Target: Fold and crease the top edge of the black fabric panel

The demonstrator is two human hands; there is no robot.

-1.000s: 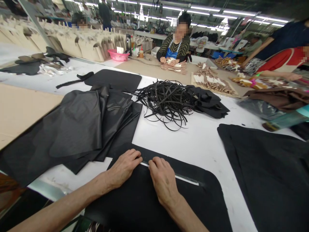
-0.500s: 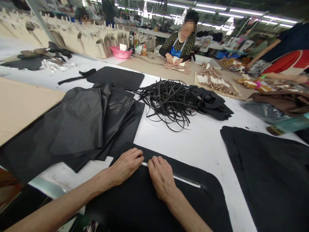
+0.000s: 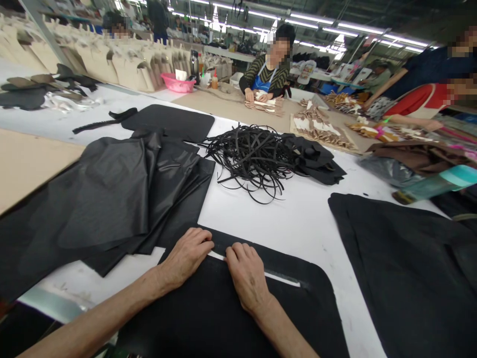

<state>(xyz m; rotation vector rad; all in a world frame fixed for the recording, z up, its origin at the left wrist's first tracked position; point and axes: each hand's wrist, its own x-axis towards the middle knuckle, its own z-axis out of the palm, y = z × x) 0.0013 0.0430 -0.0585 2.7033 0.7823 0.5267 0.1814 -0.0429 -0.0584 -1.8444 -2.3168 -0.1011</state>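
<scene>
A black leather-like panel [image 3: 316, 308] with rounded corners lies on the table in front of me. A long narrow slot [image 3: 283, 280], showing white, runs across its upper part. My left hand [image 3: 189, 254] is closed at the slot's left end, fingers curled and pressed on the slot's edge. Just right of it, my right hand [image 3: 247, 276] is closed the same way over the middle of the slot. A short white stretch shows between the two hands. Both sets of fingertips and thumbs are mostly hidden, so the exact pinch cannot be seen.
Folded black sheets [image 3: 112, 199] lie to the left, and a stack of black panels [image 3: 406, 258] to the right. Beyond the panel sits a tangle of thin black strips [image 3: 253, 154]. A teal bottle [image 3: 436, 184] lies at the right. A co-worker [image 3: 268, 69] works across the table.
The whole scene has shifted slightly left as the head view turned right, bringing more of the teal bottle into sight. My hands keep about the same hold along the slot, slightly farther apart.
</scene>
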